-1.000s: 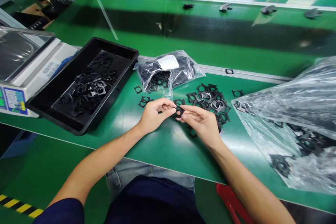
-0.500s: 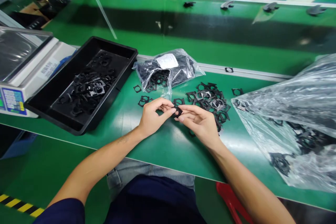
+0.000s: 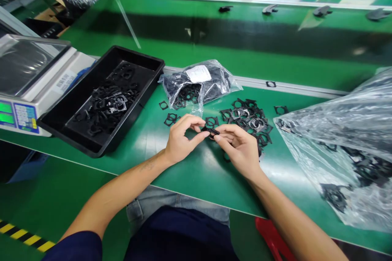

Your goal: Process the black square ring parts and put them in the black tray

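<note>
Between my two hands is a small black plastic frame (image 3: pixel 211 131), turned nearly edge-on. My left hand (image 3: pixel 184 136) pinches its left end between thumb and fingers. The fingertips of my right hand (image 3: pixel 240 147) grip its right end. Just behind it, a flat black ring frame (image 3: pixel 211 121) with a round hole lies on the green table (image 3: pixel 183 175). A heap of similar black frames (image 3: pixel 248 118) spreads behind my right hand, partly hidden by it. A few more frames (image 3: pixel 171 119) lie beyond my left hand.
A black tray (image 3: pixel 118 142) of dark parts stands at left, beside a weighing scale (image 3: pixel 39 94). Behind my hands lies a clear bag (image 3: pixel 214 85) of black parts with a white label. A large plastic bag (image 3: pixel 337 118) with more parts covers the right side.
The black frame has been tilted from showing its round opening to nearly edge-on. Both hands still hold it. The whole view has shifted slightly.
</note>
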### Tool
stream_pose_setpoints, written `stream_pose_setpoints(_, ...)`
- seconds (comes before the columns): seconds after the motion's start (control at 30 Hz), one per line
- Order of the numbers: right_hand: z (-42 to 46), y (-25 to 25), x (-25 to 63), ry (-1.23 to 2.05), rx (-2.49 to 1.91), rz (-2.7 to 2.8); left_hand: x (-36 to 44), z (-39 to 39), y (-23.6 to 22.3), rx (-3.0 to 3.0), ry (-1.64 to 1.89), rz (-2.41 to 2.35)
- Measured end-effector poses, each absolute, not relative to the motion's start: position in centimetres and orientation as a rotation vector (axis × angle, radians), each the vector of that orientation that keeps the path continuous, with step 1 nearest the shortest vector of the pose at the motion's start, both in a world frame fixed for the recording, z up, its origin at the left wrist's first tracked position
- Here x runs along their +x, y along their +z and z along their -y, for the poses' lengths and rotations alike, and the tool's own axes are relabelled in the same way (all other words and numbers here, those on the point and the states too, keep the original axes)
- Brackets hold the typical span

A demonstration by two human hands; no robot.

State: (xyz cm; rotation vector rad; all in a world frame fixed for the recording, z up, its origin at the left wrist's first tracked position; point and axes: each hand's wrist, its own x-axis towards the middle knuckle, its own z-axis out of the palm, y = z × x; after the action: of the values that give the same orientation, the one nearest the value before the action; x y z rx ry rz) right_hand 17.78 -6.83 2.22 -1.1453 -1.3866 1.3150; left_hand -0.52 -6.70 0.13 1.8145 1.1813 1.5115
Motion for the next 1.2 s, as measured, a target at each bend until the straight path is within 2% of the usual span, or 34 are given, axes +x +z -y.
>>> stream_pose_setpoints(0.63,6.97,2.21,17.77,1.299,-1.130,1.384,-0.53,6.70,0.53,1.994,1.557,-1.121)
stream_pose_setpoints(1.2,6.91,2.36,17.82,1.269,-1.149,1.417,-0.47,6.65,-0.08,1.681,1.472,-1.097)
